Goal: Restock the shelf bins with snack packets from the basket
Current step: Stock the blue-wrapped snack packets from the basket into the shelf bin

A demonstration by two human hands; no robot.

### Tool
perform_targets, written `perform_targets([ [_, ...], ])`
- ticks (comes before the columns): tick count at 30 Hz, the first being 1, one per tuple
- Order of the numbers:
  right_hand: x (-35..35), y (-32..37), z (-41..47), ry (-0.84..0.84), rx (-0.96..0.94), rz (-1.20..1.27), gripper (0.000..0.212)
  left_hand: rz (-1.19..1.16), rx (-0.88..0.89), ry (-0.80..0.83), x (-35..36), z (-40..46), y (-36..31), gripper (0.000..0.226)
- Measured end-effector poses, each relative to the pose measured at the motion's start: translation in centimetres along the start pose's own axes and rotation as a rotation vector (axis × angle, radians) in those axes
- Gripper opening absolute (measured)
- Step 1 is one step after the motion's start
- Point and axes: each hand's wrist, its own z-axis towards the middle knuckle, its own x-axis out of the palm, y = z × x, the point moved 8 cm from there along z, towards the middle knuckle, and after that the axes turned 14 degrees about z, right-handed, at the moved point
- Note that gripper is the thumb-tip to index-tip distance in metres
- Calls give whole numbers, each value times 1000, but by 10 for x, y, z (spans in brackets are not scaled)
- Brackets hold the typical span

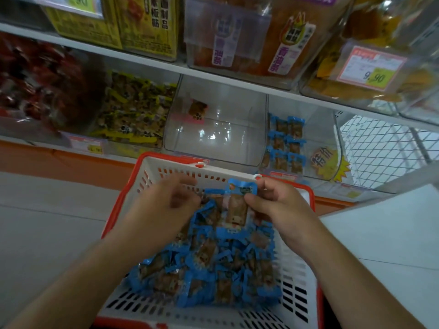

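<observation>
So the white basket (pixel 147 181) with the red rim sits right below the shelf, and it's loaded with a heap of blue snack packets (pixel 209 264), piled mostly from the middle toward its near edge. Each one is a small see-through pouch with blue ends and a brown strip of something inside.

Up on the lower shelf there's a row of clear bins. The middle bin (pixel 237 143), straight above the basket's far rim, is nearly bare, just one orange-pink packet (pixel 197 109) toward its back left. The bin to the right (pixel 330 138) has the same blue packets stacked up in two neat columns against its left wall, plus a yellow starburst sticker (pixel 329 163) on the front. The bin on the left (pixel 135 110) is stuffed with yellow-and-brown packets, and further left is a blurry mass of red ones.

Hands: the right hand (pixel 278 203) pinches one blue packet (pixel 238 205) between thumb and fingers, holding it upright over the far side of the pile. The left hand (pixel 164 207) is over the pile next to it, fingers curled down into the packets, but it's motion-blurred so I can't tell if it's actually got one.
</observation>
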Motion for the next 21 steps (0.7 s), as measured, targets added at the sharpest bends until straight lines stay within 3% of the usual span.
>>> perform_targets([
  [3,12,16,-12,33,-51,59,7,-312,37,181,26,-9,-31,30],
  [7,8,29,-17,-13,-106,66,4,-269,-22,71,28,-5,-27,38],
  [10,-36,36,-17,-215,-188,-57,2,-255,-82,26,31,4,-30,37],
  [13,-107,49,-20,-591,-302,-314,24,-250,-85,-6,39,18,-53,32],
  [15,-146,42,-13,-712,-242,-498,47,-180,-68,-47,45,32,-78,28],
  [18,-171,20,1,-646,-65,-534,62,-138,-1,-85,61,67,-126,26],
  [21,-176,6,10,-585,-30,-641,81,-77,15,-110,86,119,-167,21],
])
